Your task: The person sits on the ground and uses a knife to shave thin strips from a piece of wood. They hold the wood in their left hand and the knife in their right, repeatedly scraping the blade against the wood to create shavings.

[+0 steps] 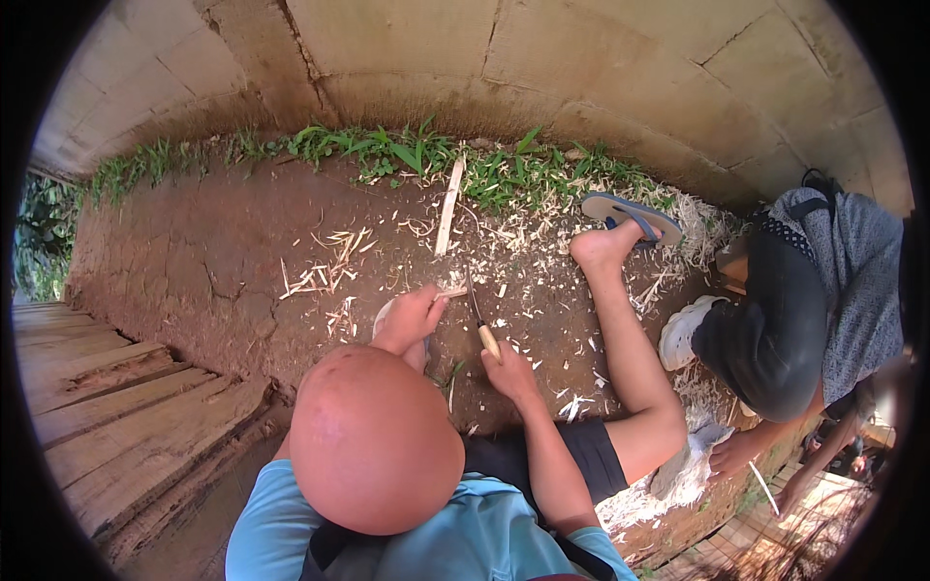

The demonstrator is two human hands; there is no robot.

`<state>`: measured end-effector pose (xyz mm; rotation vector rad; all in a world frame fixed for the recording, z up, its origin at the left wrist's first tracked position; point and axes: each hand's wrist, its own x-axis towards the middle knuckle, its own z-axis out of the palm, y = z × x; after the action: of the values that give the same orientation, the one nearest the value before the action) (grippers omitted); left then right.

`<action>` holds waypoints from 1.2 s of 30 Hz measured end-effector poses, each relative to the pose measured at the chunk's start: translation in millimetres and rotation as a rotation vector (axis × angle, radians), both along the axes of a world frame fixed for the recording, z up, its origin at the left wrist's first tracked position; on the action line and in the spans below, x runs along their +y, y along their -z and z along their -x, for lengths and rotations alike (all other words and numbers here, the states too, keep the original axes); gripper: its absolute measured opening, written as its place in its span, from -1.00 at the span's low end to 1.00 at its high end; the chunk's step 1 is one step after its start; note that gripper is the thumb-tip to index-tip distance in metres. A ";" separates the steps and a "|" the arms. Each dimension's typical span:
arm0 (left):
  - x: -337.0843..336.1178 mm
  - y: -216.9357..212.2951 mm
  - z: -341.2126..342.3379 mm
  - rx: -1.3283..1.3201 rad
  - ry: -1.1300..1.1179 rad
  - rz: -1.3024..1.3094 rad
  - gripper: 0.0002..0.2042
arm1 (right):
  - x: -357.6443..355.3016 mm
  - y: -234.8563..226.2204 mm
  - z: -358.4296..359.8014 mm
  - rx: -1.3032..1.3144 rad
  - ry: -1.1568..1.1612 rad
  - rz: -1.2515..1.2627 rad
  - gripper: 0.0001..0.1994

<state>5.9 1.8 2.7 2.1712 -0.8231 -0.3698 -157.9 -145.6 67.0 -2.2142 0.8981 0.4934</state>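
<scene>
The fingers (433, 306) of the left hand (412, 318) pinch a thin pale wood strip (451, 290) and hold it low over the bare earth (194, 261). The right hand (511, 373) is wrapped shut around the pale handle of a knife (480, 315), whose dark blade points up toward the strip. This looks like whittling in mid-stroke; the next cut calls for a steady strip and a blade kept off the fingertips. Shavings (329, 266) litter the ground, a longer slat (449, 205) lies by the grass (387, 150), and another person (804, 310) crouches to the right.
</scene>
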 end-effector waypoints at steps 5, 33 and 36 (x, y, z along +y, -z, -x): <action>-10.4 -1.1 -2.6 0.045 -0.021 0.020 -0.79 | -12.4 40.6 11.1 -0.073 0.113 -0.288 -0.57; -3.4 -0.6 -2.5 -0.016 -0.076 -0.041 -0.79 | 8.7 33.1 -8.2 0.137 -0.070 0.009 -0.46; -3.8 -0.2 -1.5 0.022 -0.070 -0.016 -0.78 | 9.5 31.0 -15.2 0.178 -0.032 0.012 -0.40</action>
<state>7.4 -2.1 2.9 2.2008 -0.7322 -0.3651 -142.7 -136.1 36.0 -2.2244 0.9607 0.7112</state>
